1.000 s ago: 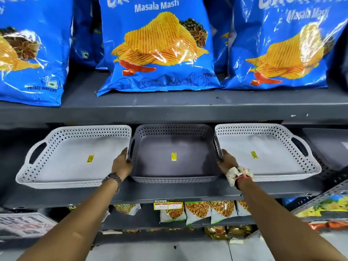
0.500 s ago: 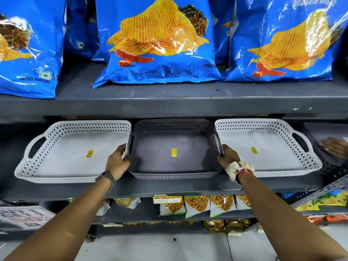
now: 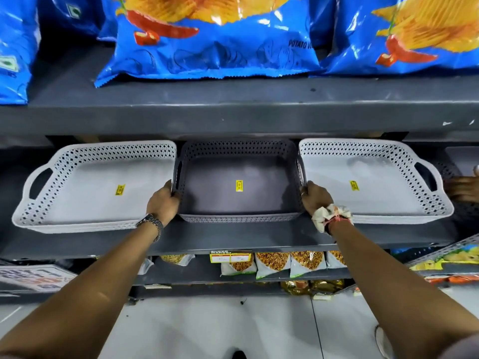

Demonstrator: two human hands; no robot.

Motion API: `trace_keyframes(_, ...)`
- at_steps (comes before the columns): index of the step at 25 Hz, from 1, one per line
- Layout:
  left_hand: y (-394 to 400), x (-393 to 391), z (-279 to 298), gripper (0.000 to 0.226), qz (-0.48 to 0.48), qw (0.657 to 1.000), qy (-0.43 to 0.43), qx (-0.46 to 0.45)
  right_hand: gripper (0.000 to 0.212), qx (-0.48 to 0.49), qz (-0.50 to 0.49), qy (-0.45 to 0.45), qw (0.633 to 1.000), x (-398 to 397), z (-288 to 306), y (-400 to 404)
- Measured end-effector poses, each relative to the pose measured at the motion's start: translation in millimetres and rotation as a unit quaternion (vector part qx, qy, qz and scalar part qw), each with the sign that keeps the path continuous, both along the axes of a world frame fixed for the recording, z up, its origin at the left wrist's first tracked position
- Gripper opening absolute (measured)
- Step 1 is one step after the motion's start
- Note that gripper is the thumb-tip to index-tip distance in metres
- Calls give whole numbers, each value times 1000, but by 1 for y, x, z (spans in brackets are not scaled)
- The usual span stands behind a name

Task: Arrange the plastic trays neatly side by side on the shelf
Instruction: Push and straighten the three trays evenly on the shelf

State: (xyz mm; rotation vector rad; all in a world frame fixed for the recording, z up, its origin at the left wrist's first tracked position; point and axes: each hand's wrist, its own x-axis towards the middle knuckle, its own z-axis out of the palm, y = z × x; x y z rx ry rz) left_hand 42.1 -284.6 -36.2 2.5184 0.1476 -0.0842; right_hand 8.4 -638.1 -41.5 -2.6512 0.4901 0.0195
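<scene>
Three perforated plastic trays stand side by side on the grey middle shelf [image 3: 233, 239]. The dark grey tray [image 3: 207, 198] is in the middle, with a white tray [image 3: 85, 187] touching it on the left and another white tray [image 3: 383, 193] on the right. Each has a yellow sticker on its floor. My left hand [image 3: 163, 202] grips the grey tray's left handle. My right hand [image 3: 316, 198] grips its right handle, fingers curled over the rim. The grey tray's front edge sits a little further back than the white trays' fronts.
Big blue chip bags [image 3: 215, 37] fill the shelf above. Small snack packets [image 3: 272, 264] line the shelf below. Another person's hand [image 3: 464, 187] reaches in at the far right edge, beside the right white tray. White floor lies beneath me.
The view has tilted down and drawn nearer the shelf. Both hands keep their hold on the grey tray, which has slid slightly deeper. The other person's hand has appeared at the right.
</scene>
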Motion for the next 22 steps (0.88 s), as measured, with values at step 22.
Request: trace_keyframes(22, -11, 79, 4, 45, -6, 1000, 6, 28, 36, -6, 2, -2, 1000, 74, 10, 4)
